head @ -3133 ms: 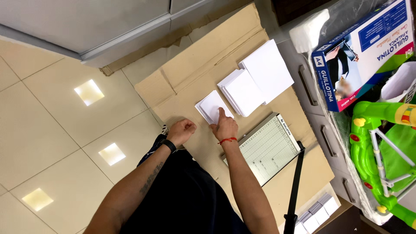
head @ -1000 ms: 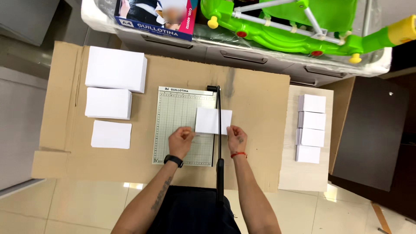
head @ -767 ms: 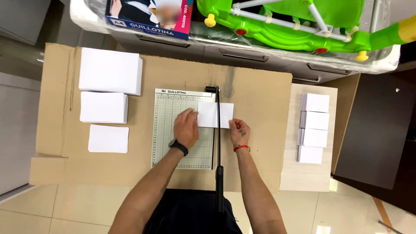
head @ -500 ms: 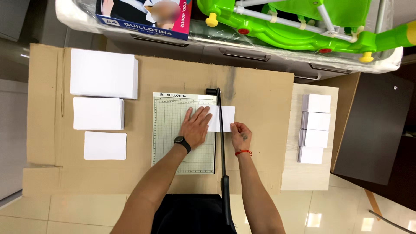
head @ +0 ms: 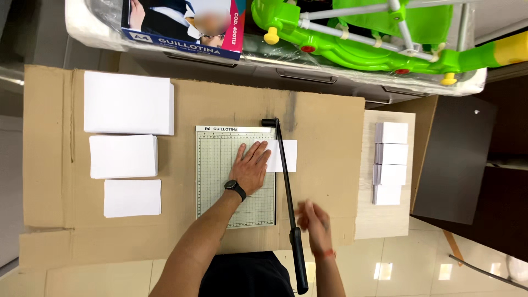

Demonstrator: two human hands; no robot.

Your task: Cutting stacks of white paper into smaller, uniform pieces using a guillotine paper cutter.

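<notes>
L hand [head: 252, 165] lies flat, fingers spread, palm down on a white paper sheet [head: 280, 155] on the paper cutter [head: 235, 176] — pressing, not gripping. The sheet's long axis runs left-right; its right part pokes out past the blade arm [head: 286, 187], onto the cardboard [head: 324, 143] to the right of the hand. The cutter's green-lined grid board sits under the palm & wrist, with a dark printed strip along its far edge. The blade arm is a long black bar, long axis running from the pivot just beyond the fingertips back toward the person, black handle [head: 298, 258] at the near end.

R hand [head: 314, 224] is blurred, just right of the handle, near but apart from it; can't tell if it's open or curled, it holds nothing I can see.

Well left of the L hand: 3 white paper stacks [head: 127, 104] in a column, biggest farthest. Right of the R hand: a pale board [head: 385, 214] w/ 4 small white card piles [head: 390, 162] in a column. Beyond the fingertips: a flat blue-edged box [head: 181, 25] w/ a pink side panel, & a bright green plastic toy frame [head: 352, 27] under clear wrap.
</notes>
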